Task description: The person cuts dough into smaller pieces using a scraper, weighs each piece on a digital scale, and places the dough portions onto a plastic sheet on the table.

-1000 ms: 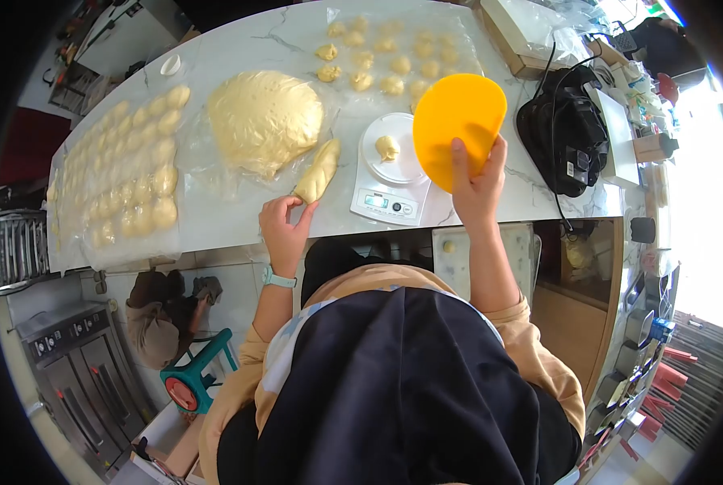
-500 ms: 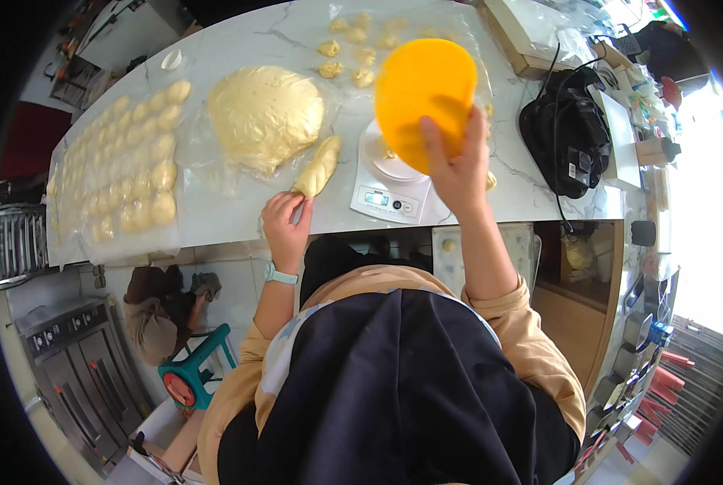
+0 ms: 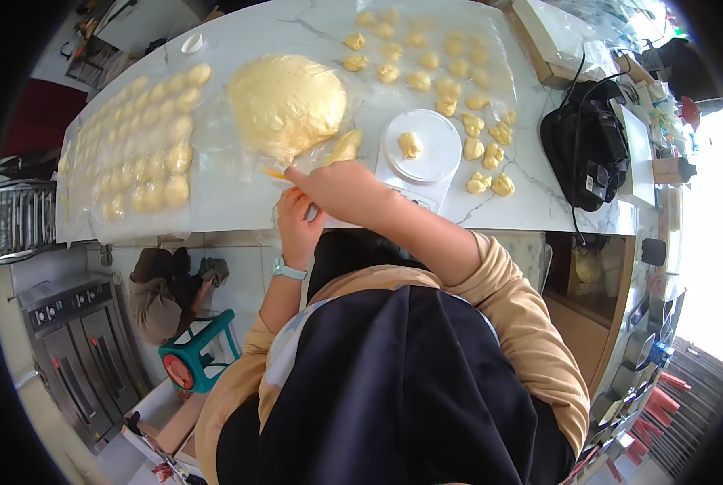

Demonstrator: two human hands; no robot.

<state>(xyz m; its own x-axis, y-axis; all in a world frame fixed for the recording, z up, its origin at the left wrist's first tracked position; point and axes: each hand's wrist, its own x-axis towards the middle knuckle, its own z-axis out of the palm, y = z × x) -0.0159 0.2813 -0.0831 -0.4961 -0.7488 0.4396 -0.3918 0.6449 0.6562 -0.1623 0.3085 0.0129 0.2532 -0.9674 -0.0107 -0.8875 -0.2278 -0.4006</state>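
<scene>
My right hand (image 3: 327, 186) crosses over my left and grips a yellow-orange dough scraper; only a thin edge of the scraper (image 3: 276, 174) shows past the fingers. Just below it, my left hand (image 3: 299, 222) has its fingers curled together at the table's front edge, and whatever they pinch is hidden. A strip of dough (image 3: 345, 147) lies behind my right hand, its near end covered. Beyond it sits a big mound of dough (image 3: 289, 105) under clear plastic. To the right stands a white digital scale (image 3: 444, 158) with a small dough piece (image 3: 410, 145) on its plate.
Rows of dough balls (image 3: 139, 158) lie under plastic on the left. Several dough lumps (image 3: 474, 149) spread over the right and back. A black bag (image 3: 575, 145) with a cable sits far right. Behind me on the left, a person (image 3: 158, 297) is near a green stool (image 3: 200, 347).
My right hand has swung left with the scraper, from above the scale to beside my left hand. The scale's plate and the dough lumps behind it now show. The view has shifted slightly.
</scene>
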